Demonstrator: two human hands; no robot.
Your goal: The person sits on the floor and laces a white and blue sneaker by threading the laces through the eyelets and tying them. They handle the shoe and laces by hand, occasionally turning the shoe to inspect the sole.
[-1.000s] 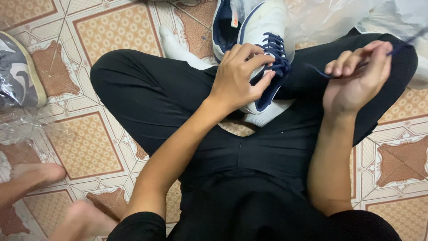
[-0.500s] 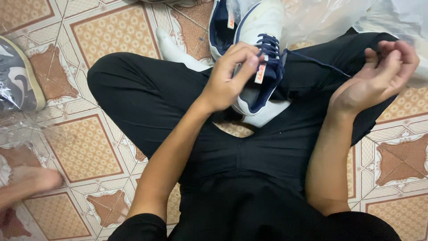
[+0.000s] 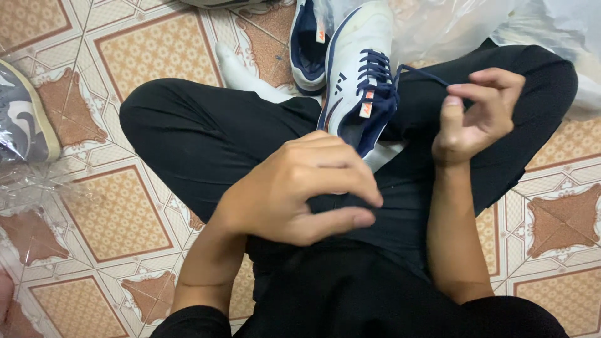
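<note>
You are part-way through lacing the white-and-navy sneaker (image 3: 357,94), which lies across your crossed legs in the upper middle of the frame, toe pointing up toward the top edge and its open collar toward you. Your right hand (image 3: 476,116), right of centre, has its thumb and fingers pinched together on the navy lace (image 3: 422,74), which runs taut from the top eyelets out to that pinch. Your left hand (image 3: 300,191) sits lower, in the middle of the frame, fingers curled together over the dark fabric of your lap just below the shoe's heel end; it looks clear of the shoe, though whether it holds anything inside that curl I cannot tell. A second sneaker (image 3: 308,47) of the same colours lies just beside the first at the top of the frame, on the patterned tile floor (image 3: 125,213), and a grey shoe (image 3: 25,119) in clear plastic sits at the left edge (well apart from your work). By my reading, the next move calls for steadying the shoe with the left hand, then guiding the lace tip to the next free eyelet without slackening what is already threaded.
</note>
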